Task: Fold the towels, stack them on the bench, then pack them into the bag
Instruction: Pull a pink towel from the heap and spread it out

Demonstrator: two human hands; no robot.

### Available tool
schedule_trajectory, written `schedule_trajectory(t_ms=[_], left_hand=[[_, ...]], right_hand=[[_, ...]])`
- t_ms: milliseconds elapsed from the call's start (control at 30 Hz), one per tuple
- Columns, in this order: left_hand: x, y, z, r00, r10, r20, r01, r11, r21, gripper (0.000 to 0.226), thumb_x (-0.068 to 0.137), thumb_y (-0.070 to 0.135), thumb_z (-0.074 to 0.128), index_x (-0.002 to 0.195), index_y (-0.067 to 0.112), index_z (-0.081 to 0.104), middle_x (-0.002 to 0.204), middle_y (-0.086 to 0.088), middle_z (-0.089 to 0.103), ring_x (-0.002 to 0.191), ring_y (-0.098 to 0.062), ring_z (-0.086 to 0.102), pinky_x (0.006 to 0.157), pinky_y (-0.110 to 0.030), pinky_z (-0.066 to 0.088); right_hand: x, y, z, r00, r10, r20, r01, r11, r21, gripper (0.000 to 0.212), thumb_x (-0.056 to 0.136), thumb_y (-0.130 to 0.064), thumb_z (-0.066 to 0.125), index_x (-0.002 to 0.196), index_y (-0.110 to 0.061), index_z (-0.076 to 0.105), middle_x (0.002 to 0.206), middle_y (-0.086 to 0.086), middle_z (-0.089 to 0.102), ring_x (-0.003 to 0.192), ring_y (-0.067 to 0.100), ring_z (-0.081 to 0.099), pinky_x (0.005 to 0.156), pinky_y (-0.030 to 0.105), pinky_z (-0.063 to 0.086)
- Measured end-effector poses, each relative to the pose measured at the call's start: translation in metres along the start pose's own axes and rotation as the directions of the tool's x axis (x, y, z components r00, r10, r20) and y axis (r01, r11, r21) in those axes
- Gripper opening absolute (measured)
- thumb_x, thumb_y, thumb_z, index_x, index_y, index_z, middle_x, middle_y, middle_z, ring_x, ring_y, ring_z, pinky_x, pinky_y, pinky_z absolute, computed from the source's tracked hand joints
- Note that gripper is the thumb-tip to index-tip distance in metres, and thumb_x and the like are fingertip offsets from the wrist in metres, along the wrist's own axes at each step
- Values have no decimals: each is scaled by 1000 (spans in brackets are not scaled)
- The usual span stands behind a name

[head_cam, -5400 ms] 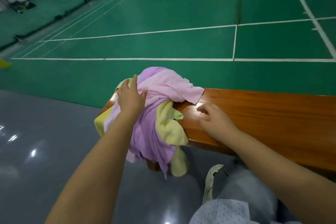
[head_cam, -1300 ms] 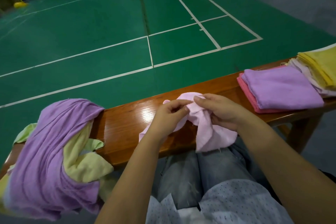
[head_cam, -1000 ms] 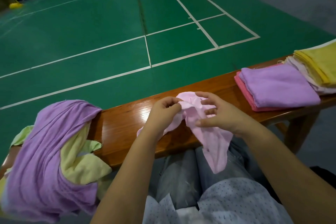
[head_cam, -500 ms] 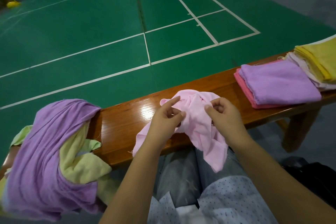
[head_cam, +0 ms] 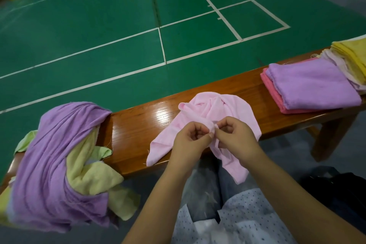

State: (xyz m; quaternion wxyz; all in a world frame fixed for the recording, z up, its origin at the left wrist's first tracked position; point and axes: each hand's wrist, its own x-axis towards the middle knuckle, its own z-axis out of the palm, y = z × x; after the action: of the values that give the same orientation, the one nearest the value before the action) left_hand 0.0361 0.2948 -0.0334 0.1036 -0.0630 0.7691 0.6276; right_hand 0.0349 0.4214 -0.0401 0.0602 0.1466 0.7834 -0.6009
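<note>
A crumpled light pink towel lies on the middle of the wooden bench, one end hanging over the front edge onto my lap. My left hand and my right hand meet over it, each pinching its edge between curled fingers. An unfolded heap of purple, yellow and light green towels drapes over the bench's left end. At the right lie folded towels: a purple one on a pink one, and beyond them a yellow and pale pile.
A dark bag sits on the grey floor at the lower right, partly behind my right arm. The green court floor with white lines stretches beyond the bench. My knees are under the bench's front edge.
I pulled the pink towel from the heap to the bench's middle. In the last second my hands drew together and toward me, gathering the towel's edge between the fingertips.
</note>
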Motion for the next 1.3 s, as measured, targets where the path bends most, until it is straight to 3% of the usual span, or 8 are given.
schedule_trajectory(t_ms=[200, 400, 700, 867, 1000, 1200, 1267, 1300], left_hand=[[5, -6, -1, 992, -13, -129, 26, 995, 101, 6, 83, 5, 62, 86, 8, 59, 78, -2, 60, 72, -13, 57, 62, -17, 54], [2, -7, 2, 994, 84, -75, -68, 979, 190, 13, 87, 11, 64, 83, 22, 59, 81, 5, 64, 78, -11, 62, 71, -22, 57], [2, -6, -4, 993, 118, -7, -113, 966, 231, 12, 87, 10, 64, 83, 21, 62, 78, 7, 64, 76, -10, 62, 67, -17, 54], [2, -6, -2, 994, 108, 14, -109, 963, 248, 14, 85, 6, 64, 81, 20, 62, 75, 5, 64, 71, -7, 60, 69, -23, 55], [6, -3, -3, 995, 87, 53, -97, 969, 228, 11, 85, 1, 61, 85, 12, 64, 81, -5, 67, 79, -22, 64, 72, -30, 57], [17, 3, -10, 945, -103, 312, 89, 994, 59, 21, 93, -6, 50, 102, 1, 68, 95, -11, 71, 88, -18, 69, 79, -26, 57], [30, 8, -16, 948, -110, 299, 65, 985, 158, 20, 94, -1, 51, 99, 6, 70, 96, -6, 72, 91, -19, 69, 82, -29, 57], [42, 11, -19, 971, -87, 223, 33, 972, 232, 18, 94, 3, 52, 96, 9, 69, 94, -4, 71, 90, -19, 68, 81, -30, 58]], right_hand=[[0, 3, -1, 1000, -16, 4, 16, 1000, -25, 6, 91, -25, 61, 88, -23, 57, 81, -8, 62, 78, 14, 61, 72, 26, 56], [-1, 2, -1, 997, -52, 64, 53, 999, -7, 6, 91, -23, 61, 87, -26, 57, 78, -15, 61, 72, 6, 61, 54, 7, 45], [0, 6, -1, 997, -29, 77, 26, 999, 41, 5, 92, -22, 60, 96, -21, 63, 84, -8, 65, 83, 13, 65, 76, 24, 56], [-2, 5, -4, 992, -30, 121, 23, 998, 56, 9, 94, -16, 56, 92, -24, 60, 92, -1, 67, 90, 18, 65, 83, 31, 56], [-2, 6, -8, 984, -43, 174, 26, 995, 99, 6, 90, -23, 63, 95, -25, 61, 99, -2, 69, 95, 17, 65, 87, 33, 55], [10, 16, -17, 990, -13, 141, 4, 998, 64, 10, 86, -25, 68, 92, -19, 64, 91, 4, 71, 85, 22, 67, 78, 37, 58], [12, 21, -20, 991, -7, 137, -2, 998, 61, 8, 89, -24, 65, 87, -16, 64, 81, 4, 69, 75, 21, 64, 74, 38, 58], [12, 23, -21, 992, -7, 125, 0, 998, 58, 10, 90, -23, 63, 85, -15, 63, 76, 4, 67, 71, 21, 62, 71, 37, 57]])
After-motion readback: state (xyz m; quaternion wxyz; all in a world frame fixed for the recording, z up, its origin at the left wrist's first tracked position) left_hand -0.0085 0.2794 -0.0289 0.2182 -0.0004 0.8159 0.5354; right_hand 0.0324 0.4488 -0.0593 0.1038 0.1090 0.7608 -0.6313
